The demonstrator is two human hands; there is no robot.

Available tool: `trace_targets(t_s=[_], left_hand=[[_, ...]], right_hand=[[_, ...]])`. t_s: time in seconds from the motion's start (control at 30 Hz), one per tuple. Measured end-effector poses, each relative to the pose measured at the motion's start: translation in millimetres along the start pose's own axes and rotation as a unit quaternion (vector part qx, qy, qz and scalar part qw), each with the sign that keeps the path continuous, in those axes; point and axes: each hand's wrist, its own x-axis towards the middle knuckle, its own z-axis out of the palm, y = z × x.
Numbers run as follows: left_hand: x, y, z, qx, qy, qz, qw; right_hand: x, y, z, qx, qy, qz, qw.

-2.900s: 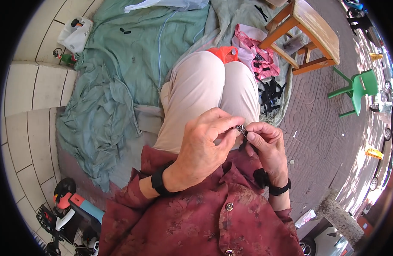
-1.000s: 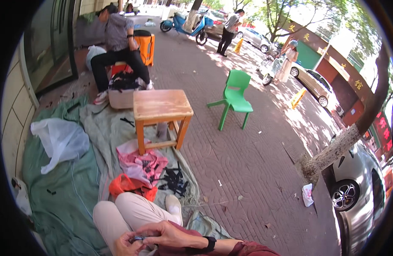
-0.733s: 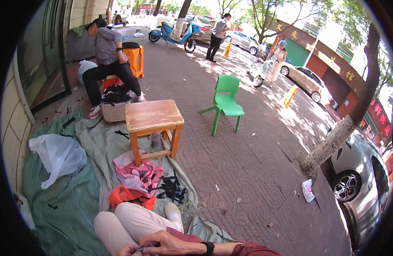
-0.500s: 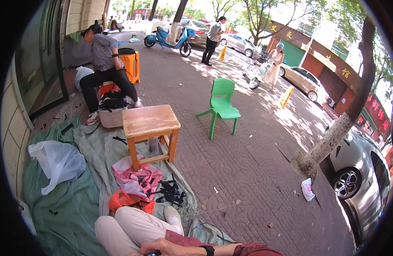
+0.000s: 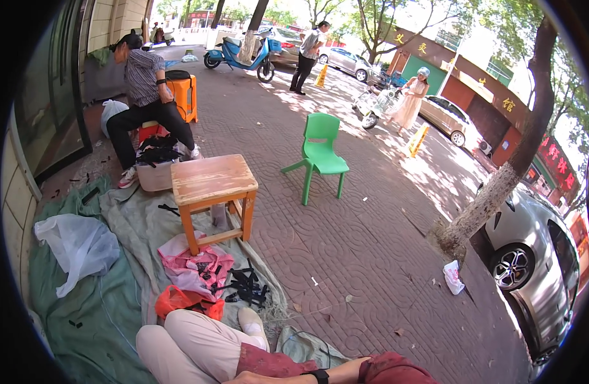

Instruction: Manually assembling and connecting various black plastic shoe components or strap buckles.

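My right hand (image 5: 248, 379) shows only as a strip at the lower edge, below my lap; its fingers are cut off, so I cannot tell what they hold. A dark band circles that wrist, and a dark red sleeve covers the upper arm. My left hand is out of the picture. Just beyond my knees lies a red plastic bag (image 5: 189, 304). Next to it are a pile of black strap-like pieces (image 5: 248, 286) and a pink-and-white cloth or bag (image 5: 179, 264) with more black pieces on it.
A wooden stool (image 5: 214, 179) stands on the green ground sheet (image 5: 83, 333), near a white plastic bag (image 5: 80, 246). To the right is a green chair (image 5: 323, 153). A seated person (image 5: 147, 89) leans over a tub of black pieces (image 5: 157, 169). A tree and parked car stand far right.
The whole view has shifted, so the scene sits slightly further left. My right hand has dropped mostly below the lower edge; its fingers and a small dark thing by them no longer show.
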Motion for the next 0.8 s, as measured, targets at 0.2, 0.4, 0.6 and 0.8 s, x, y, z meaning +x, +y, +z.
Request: trace_targets(t_s=[0.2,0.4,0.6,0.8], left_hand=[[1,-3,-6,0.177,-0.045,0.075,0.98],[-11,9,2,0.222,0.014,0.133,0.966],[-15,4,-1,0.233,0.02,0.135,0.963],[-16,7,1,0.226,-0.008,0.124,0.966]], right_hand=[[4,-1,7,0.04,-0.035,-0.041,0.998],[5,7,16,0.039,-0.018,-0.114,0.992],[8,-11,9,0.01,-0.065,-0.144,0.987],[0,-16,6,0.018,-0.058,-0.125,0.99]])
